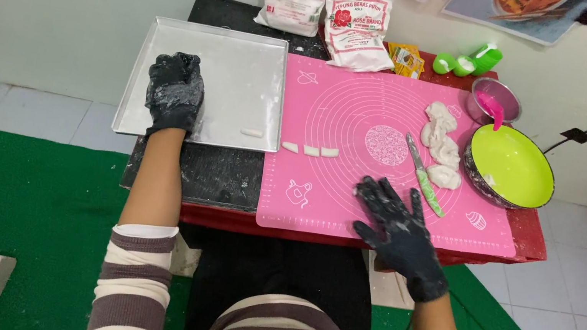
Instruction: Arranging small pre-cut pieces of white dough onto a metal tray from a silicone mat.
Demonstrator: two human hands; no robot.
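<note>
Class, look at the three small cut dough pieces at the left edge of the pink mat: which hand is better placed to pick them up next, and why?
Probably the left hand: it rests on the metal tray right beside the cut dough pieces. The right hand lies flat on the pink mat, nearer the knife.

Black gloves on both hands, the left grip [176, 91] and the right grip [400, 231] alike, smeared and dusted with white flour, thickest over the fingers and knuckles. Glove cuffs ending at the wrists. Long-sleeved top in broad brown and cream stripes, sleeves pushed up past the elbows, a cream band at each sleeve edge. Same striped cloth across the chest. Dark, plain black garment over the lap below.
</note>
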